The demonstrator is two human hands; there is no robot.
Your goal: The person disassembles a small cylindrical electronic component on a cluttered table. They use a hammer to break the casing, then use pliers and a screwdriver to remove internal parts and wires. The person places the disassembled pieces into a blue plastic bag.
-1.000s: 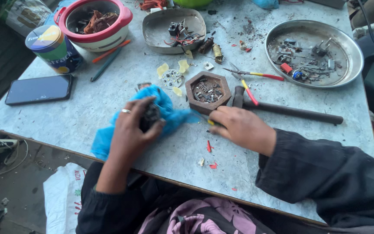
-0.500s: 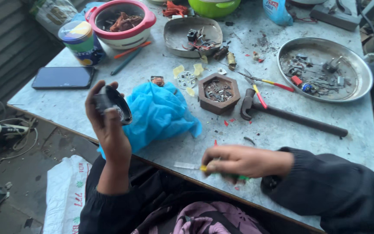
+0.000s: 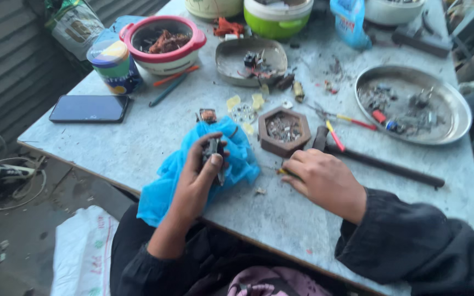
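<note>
Left hand [image 3: 196, 183] clenched around a small dark electrical part [image 3: 213, 154], held over the blue plastic bag [image 3: 204, 170] on the desk [image 3: 138, 148]. Right hand [image 3: 325, 178] pinching something yellow-tipped. Likely light, rigid, sharp-edged; best gripped by the sides.

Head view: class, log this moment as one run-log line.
left hand: holds small dark part over blue bag | right hand: on table, pinching small yellow-tipped item | nearby: hexagonal tray, hammer
</note>
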